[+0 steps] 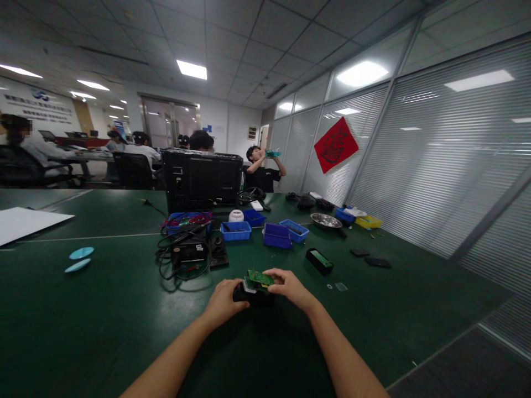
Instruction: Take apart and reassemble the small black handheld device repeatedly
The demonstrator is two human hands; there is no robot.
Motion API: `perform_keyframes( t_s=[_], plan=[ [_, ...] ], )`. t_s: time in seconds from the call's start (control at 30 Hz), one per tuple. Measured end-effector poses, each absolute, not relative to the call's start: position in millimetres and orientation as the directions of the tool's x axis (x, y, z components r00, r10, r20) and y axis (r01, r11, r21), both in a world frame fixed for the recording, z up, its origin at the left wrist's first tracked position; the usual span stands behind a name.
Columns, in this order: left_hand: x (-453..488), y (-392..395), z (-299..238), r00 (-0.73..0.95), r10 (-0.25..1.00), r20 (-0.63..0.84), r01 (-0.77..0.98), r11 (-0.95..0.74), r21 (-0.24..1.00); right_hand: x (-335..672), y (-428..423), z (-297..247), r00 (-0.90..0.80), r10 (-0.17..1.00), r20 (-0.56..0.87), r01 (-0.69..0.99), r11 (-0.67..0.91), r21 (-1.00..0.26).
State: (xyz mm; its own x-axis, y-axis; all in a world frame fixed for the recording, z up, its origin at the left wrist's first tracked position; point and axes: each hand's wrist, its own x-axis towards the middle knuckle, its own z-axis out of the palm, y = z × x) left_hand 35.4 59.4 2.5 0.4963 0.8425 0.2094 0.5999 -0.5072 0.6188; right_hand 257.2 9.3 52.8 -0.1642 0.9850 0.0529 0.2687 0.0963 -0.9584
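Across the desk (112,331) I am facing a big black panel (203,179), which is standing upright. Beyond it, to the right, a person (265,179) in a black shirt is drinking from a bottle (272,153). A red sign (336,145) is hanging on my right. A metal bowl (326,220) is sitting near a yellow tray (368,222), and two light-blue pieces (82,253) are lying on my left.

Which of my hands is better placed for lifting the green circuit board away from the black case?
Probably your right hand: it appears to pinch the green circuit board at its right edge, while your left hand grips the black case below, from the left.
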Motion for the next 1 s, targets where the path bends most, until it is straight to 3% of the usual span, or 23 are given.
perform_keyframes(
  t_s=[0.57,0.83,1.0],
  plan=[
    [35,60,3,0.484,0.852,0.201,0.627,-0.498,0.599,246,8,51,-0.133,0.989,0.058,0.389,0.106,-0.915],
    [35,59,5,0.472,0.864,0.178,0.645,-0.476,0.598,246,8,50,-0.161,0.977,0.140,0.567,0.208,-0.797],
    [35,58,7,0.494,0.850,0.183,0.635,-0.496,0.592,245,8,48,-0.183,0.977,0.111,0.568,0.198,-0.799]
  ],
)
